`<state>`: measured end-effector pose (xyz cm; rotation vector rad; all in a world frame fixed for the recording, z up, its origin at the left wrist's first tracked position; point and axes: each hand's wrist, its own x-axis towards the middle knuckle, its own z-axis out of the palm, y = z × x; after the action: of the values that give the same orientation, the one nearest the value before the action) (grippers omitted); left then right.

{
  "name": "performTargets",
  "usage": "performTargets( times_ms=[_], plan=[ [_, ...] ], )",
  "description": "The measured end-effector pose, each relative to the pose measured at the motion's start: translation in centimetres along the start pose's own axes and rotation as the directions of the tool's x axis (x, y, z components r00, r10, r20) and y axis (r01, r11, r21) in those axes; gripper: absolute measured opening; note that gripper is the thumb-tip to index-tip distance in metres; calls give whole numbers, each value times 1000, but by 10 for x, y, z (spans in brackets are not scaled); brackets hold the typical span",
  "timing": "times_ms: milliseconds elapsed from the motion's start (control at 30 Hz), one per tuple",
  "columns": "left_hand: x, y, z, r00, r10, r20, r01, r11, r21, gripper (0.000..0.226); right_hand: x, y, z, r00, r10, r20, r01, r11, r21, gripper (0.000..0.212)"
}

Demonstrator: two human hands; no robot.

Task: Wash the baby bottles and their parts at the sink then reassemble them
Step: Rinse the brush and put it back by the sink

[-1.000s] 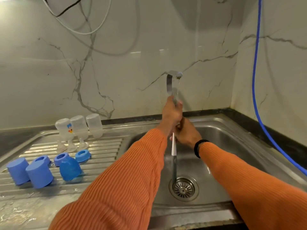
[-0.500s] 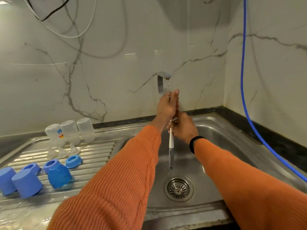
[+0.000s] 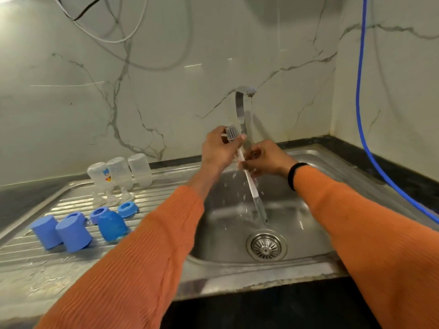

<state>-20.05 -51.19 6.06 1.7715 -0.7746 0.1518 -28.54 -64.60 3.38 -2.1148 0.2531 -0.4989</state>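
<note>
Brush [image 3: 248,179] slanting from upper centre down toward the drain [image 3: 266,245]; left hand [image 3: 219,148] fingers closed on the head, right hand [image 3: 266,159] pinching the handle.

Warm, moderately dim light falls from above, with a bright patch in the top left corner and faint streaks of glare on the glossy veined marble wall [image 3: 166,91]. The ridged steel drainboard [image 3: 71,203] shines wetly. Wide-angle distortion bends the edges, and the picture is slightly soft throughout.
</note>
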Motion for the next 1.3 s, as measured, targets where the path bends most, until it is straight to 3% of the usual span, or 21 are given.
performTargets(
  times_ms=[133, 233, 300, 400, 467, 533, 567, 700, 767, 833, 867, 933, 1000, 1133, 1167, 1233, 1300],
  plan=[
    [-20, 12, -43, 992, -38, -120, 18, 986, -163, 38, 0, -23, -3, 989, -133, 66, 142, 976, -163, 17],
    [-41, 0, -58, 985, -121, -125, 112, 991, -76, 34, 1, -25, 1, 982, -179, 62, 189, 928, -320, 23],
    [-52, -13, -66, 979, -199, -34, 199, 980, -7, 28, -3, -29, 4, 970, -215, 117, 245, 842, -481, 23],
    [-63, -30, -77, 958, -260, 125, 240, 958, 155, 14, -10, -39, 4, 930, -274, 243, 363, 595, -717, 25],
    [-69, -34, -75, 951, -230, 207, 163, 941, 296, 10, -13, -49, 0, 882, -340, 326, 435, 324, -840, 27],
    [-72, -31, -66, 958, -227, 174, 165, 936, 312, 16, -18, -61, -9, 852, -348, 391, 458, 133, -879, 26],
    [-72, -27, -60, 964, -232, 126, 190, 941, 281, 18, -23, -66, -14, 858, -327, 395, 453, 122, -883, 24],
    [-71, -6, -40, 965, -258, -34, 261, 960, 106, 30, -41, -67, -25, 920, -169, 355, 389, 259, -884, 33],
    [-75, -2, -32, 958, -280, -56, 281, 959, 16, 38, -48, -58, -27, 928, -146, 344, 371, 249, -895, 38],
    [-80, -7, -23, 954, -295, -50, 292, 955, -51, 38, -52, -48, -28, 939, -156, 307, 338, 255, -906, 29],
    [-84, -11, -20, 951, -306, -39, 303, 951, -66, 36, -54, -44, -29, 950, -134, 281, 309, 312, -898, 26],
    [-89, -20, -15, 944, -329, -18, 328, 943, -63, 35, -59, -38, -30, 942, 51, 331, 282, 415, -865, 24],
    [-91, -25, -15, 940, -342, -14, 341, 939, -53, 36, -64, -31, -27, 906, 225, 359, 262, 369, -892, 26],
    [-89, -31, -19, 936, -349, -42, 349, 937, -24, 34, -64, -14, -22, 909, 300, 289, 158, 394, -905, 19],
    [-88, -31, -19, 939, -343, -40, 343, 939, -9, 33, -61, -10, -22, 939, 263, 222, 95, 421, -902, 19],
    [-86, -32, -18, 939, -342, -43, 343, 939, 21, 32, -52, -4, -29, 978, 207, -12, -134, 585, -800, 28],
    [-85, -35, -16, 943, -329, -48, 331, 942, 57, 33, -39, 1, -40, 936, 282, -211, -352, 733, -582, 31]
  ],
)
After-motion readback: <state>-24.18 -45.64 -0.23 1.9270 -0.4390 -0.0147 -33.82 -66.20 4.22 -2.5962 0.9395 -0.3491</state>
